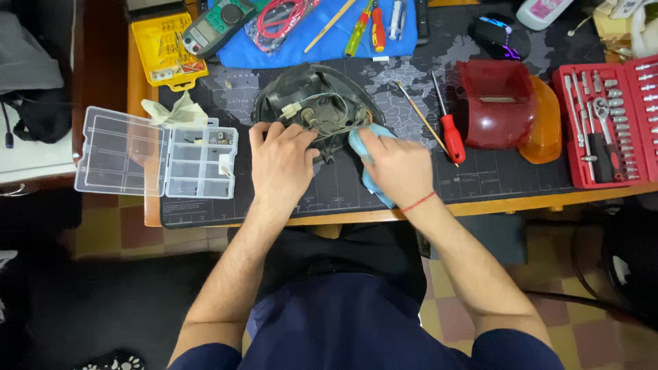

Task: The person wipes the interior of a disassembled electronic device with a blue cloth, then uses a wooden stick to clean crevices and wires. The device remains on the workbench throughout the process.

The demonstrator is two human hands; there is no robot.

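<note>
A black lamp housing (312, 99) with wires and a white connector inside lies on a dark desk mat (480, 181). My left hand (282, 161) rests on its near rim, fingers curled over the edge, holding it down. My right hand (396, 168) grips a light blue cloth (370, 179) and presses it against the housing's right side. A red thread is tied round my right wrist.
A clear compartment box (156, 152) lies open at the left. A red screwdriver (449, 130), a red lens (497, 103), an orange lens (545, 127) and a red socket set (606, 123) lie right. A yellow case (164, 48), a meter (218, 26) and tools on blue cloth sit behind.
</note>
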